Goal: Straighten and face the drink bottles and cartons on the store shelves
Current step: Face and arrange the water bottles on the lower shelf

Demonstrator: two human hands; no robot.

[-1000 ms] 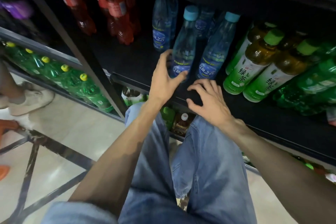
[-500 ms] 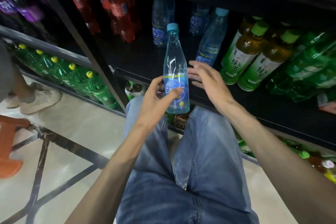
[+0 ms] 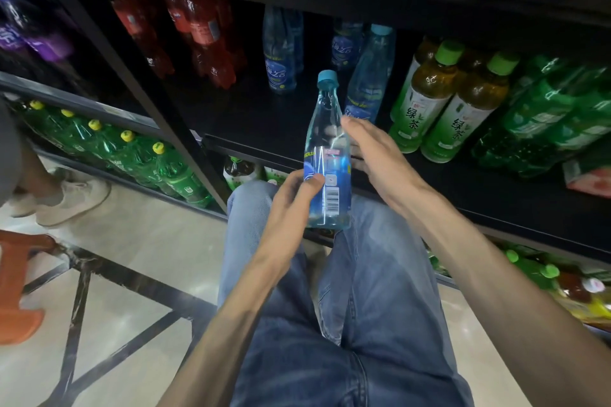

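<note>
Left hand (image 3: 291,198): grips lower part of blue bottle (image 3: 325,155), thumb across label.
Right hand (image 3: 373,149): fingers straight, flat against bottle's right side.
Bottle: upright, off the shelf (image 3: 496,195), above knees.

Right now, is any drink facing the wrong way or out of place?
Yes. The blue bottle is off the shelf, gripped by the left hand, barcode showing instead of its front. The right hand touches its side. The green tea bottles lean.

Blue denim jeans (image 3: 363,324), bare forearms
</note>
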